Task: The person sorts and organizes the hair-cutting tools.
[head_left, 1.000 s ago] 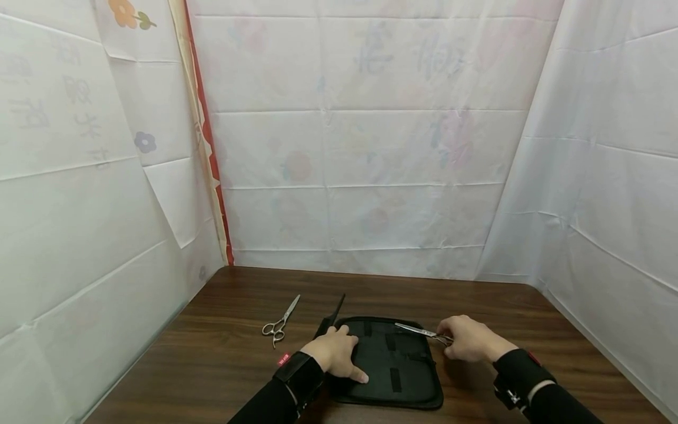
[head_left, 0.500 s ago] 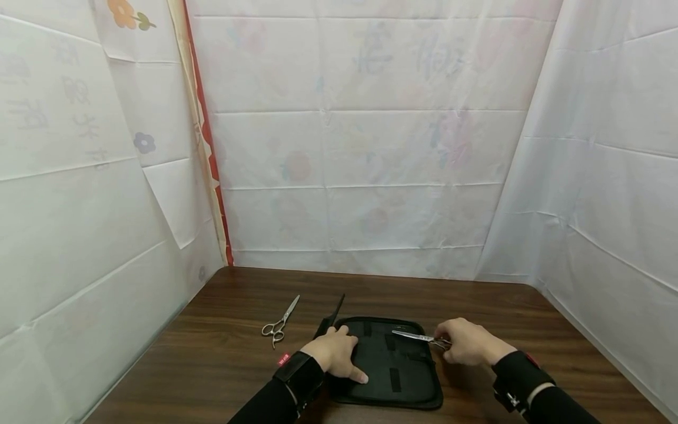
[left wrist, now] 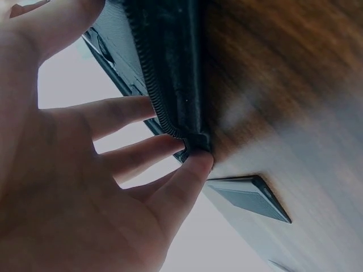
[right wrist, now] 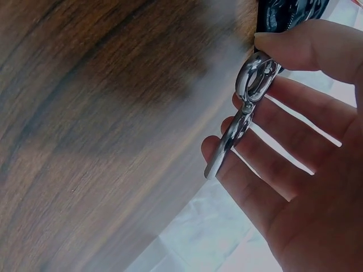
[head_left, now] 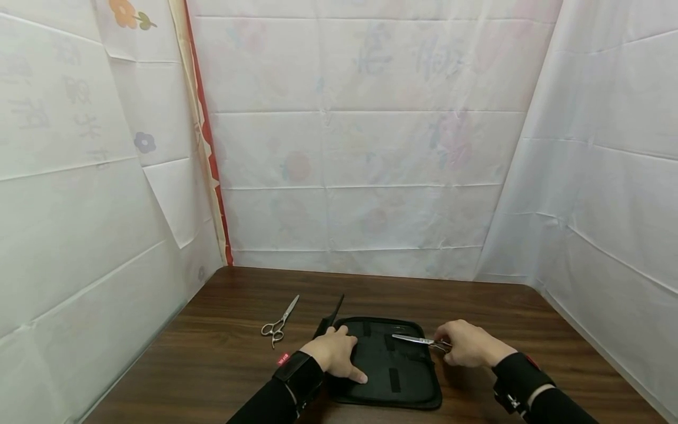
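A black zip case (head_left: 408,377) with elastic loops lies unfolded on the wooden table. My left hand (head_left: 335,353) rests on its left edge with spread fingers, and in the left wrist view the fingertips touch its zipped rim (left wrist: 170,85). At the case's right side my right hand (head_left: 465,343) holds a pair of silver scissors (head_left: 412,338) by the handles, blades pointing left over the case. The right wrist view shows the finger rings (right wrist: 255,79) between thumb and fingers. The blade is hidden there.
A second pair of silver scissors (head_left: 281,324) lies on the table (head_left: 212,353) to the left. A black comb (head_left: 325,325) with a thin tail lies just beyond my left hand. White sheets (head_left: 371,147) hang behind the table and on both sides.
The scissors in my right hand have dipped slightly toward me, so the blades lie lower and flatter across the case. My left hand stays in place.
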Demonstrator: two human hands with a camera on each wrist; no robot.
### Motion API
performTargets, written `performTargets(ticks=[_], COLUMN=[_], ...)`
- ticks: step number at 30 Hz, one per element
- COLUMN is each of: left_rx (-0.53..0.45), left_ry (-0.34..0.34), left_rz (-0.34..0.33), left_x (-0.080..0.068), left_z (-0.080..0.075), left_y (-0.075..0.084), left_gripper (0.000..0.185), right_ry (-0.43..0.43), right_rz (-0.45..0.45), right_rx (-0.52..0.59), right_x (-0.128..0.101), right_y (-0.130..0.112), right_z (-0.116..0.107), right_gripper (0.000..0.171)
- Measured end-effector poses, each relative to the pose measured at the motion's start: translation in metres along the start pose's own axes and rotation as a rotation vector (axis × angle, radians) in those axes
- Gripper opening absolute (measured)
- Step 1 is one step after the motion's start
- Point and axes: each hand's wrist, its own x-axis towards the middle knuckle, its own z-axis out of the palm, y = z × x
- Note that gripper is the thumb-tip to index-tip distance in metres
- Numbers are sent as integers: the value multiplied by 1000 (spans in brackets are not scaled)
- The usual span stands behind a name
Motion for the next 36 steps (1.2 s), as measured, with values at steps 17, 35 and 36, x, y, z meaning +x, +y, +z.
performTargets(ticks=[17, 35, 36], left_rx=[4, 12, 14], left_ry=[-1, 2, 3], left_rz=[6, -1, -1], left_x=[-1, -1, -1], left_z=[-1, -1, -1], left_y=[-1, 0, 0], left_gripper=[72, 72, 72], right_ry=[-17, -30, -29], right_rz=[-47, -136, -140], right_rx=[23, 64, 65], right_x=[-1, 4, 4], right_y=[4, 10, 9], right_z=[1, 1, 1], right_gripper=[33, 37, 38])
